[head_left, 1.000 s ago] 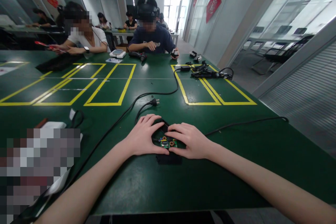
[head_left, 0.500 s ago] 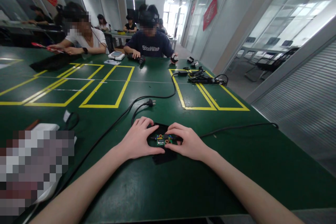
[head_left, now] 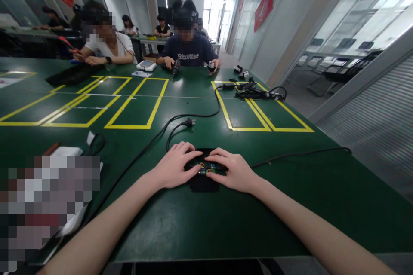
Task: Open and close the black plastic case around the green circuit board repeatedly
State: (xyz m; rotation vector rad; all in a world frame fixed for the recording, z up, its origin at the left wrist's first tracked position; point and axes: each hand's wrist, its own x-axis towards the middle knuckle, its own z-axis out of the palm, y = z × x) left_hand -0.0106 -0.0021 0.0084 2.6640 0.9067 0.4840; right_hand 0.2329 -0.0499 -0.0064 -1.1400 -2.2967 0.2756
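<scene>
circuit board [head_left: 204, 172] against black casing [head_left: 204, 185], in the thumb-and-finger grasp of left hand [head_left: 178, 166] and right hand [head_left: 238, 172]

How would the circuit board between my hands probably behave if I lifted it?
The board is small and flat, so probably light and stiff. Ring-shaped parts sit bare on it, so it may be fragile. It might tug if the cable running out past your right hand is attached, which I can't make out.

Left fingers [head_left: 192, 175] now on board [head_left: 205, 169] — apparently
</scene>
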